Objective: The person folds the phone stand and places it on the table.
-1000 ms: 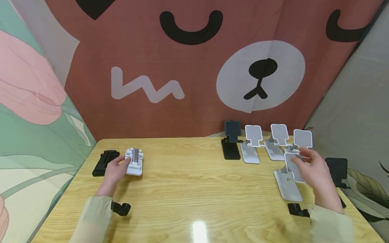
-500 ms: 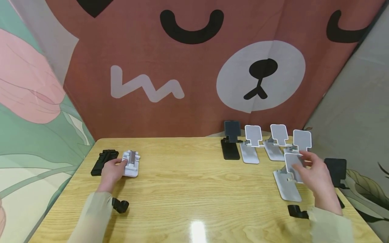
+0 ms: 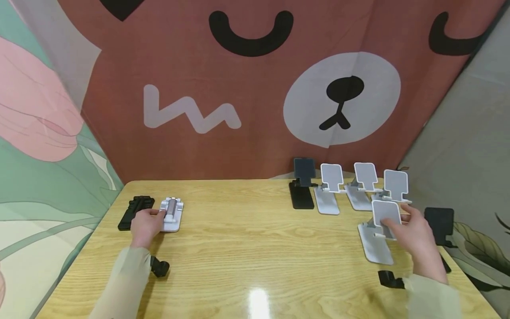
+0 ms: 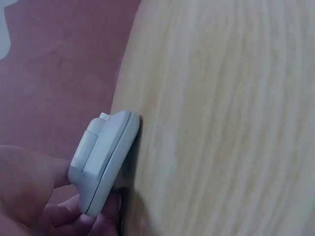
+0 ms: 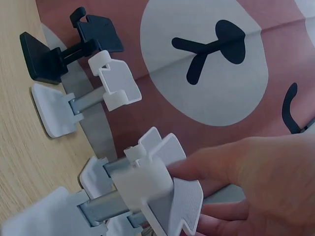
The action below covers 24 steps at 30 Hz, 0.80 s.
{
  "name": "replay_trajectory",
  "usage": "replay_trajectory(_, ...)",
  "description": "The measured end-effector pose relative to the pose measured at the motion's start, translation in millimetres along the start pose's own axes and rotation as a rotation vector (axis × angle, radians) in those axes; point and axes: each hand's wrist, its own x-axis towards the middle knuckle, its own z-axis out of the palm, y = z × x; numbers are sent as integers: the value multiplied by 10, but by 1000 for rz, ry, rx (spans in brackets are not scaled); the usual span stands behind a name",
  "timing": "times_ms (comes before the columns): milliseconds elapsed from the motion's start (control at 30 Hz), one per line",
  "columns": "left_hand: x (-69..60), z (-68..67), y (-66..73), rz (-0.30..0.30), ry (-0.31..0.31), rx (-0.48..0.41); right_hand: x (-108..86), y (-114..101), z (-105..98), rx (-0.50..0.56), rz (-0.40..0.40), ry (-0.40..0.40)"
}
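Note:
At the left of the table in the head view, my left hand (image 3: 146,228) pinches the side of a folded white phone stand (image 3: 171,215). The left wrist view has this folded stand (image 4: 106,160) tilted, one end at the table and fingers beneath the other. A folded black phone stand (image 3: 134,213) lies just left of it. On the right, my right hand (image 3: 417,232) grips the upright plate of an unfolded white phone stand (image 3: 376,249), thumb on its front and fingers behind. The right wrist view shows the thumb and fingers (image 5: 211,164) at that plate.
Behind the right hand stand unfolded phone stands in a row: a black one (image 3: 301,195) and several white ones, including one stand (image 3: 327,201) beside it. Another black stand (image 3: 439,226) is partly hidden at the right edge. A printed cloth (image 3: 191,155) hangs behind the wooden table (image 3: 255,248).
My left hand has brought the folded white stand slightly left and lower, closer to the black one. The right hand has shifted slightly down along the plate of its stand.

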Motion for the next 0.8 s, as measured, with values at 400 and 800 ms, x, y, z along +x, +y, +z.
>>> replay_trajectory(400,-10,75,2,-27,69,-16,53,77,15,-53,-74,-72)
replay_trajectory(800,-29,70,13,-9,89,-13,58,75,12,-56,-62,-70)
